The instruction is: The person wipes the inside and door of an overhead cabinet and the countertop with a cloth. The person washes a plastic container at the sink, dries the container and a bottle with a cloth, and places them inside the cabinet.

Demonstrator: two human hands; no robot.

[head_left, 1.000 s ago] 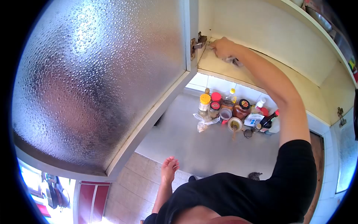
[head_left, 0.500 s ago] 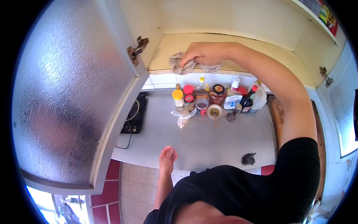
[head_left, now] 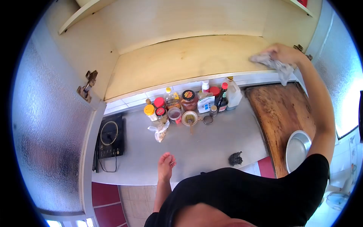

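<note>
My right hand (head_left: 285,54) is closed on a greyish-white rag (head_left: 283,72) at the right end of the cabinet's lower shelf (head_left: 181,56). Part of the rag lies on the shelf and a corner hangs over its front edge. Low over the front of the grey counter (head_left: 196,151), my left hand (head_left: 165,165) has its fingers curled in. A thin pale sliver shows at those fingertips, too small to name.
Seasoning jars and bottles, such as a dark-lidded jar (head_left: 189,100), stand along the back wall. An induction cooker (head_left: 110,136) sits at left. At right are a wooden board (head_left: 278,109), a metal basin (head_left: 298,149) and a dark scouring pad (head_left: 235,158). Frosted cabinet doors (head_left: 56,143) stand ajar.
My right hand has carried the rag from the shelf's left part to its right end. The view has shifted right, bringing the basin and more of the board into sight.
</note>
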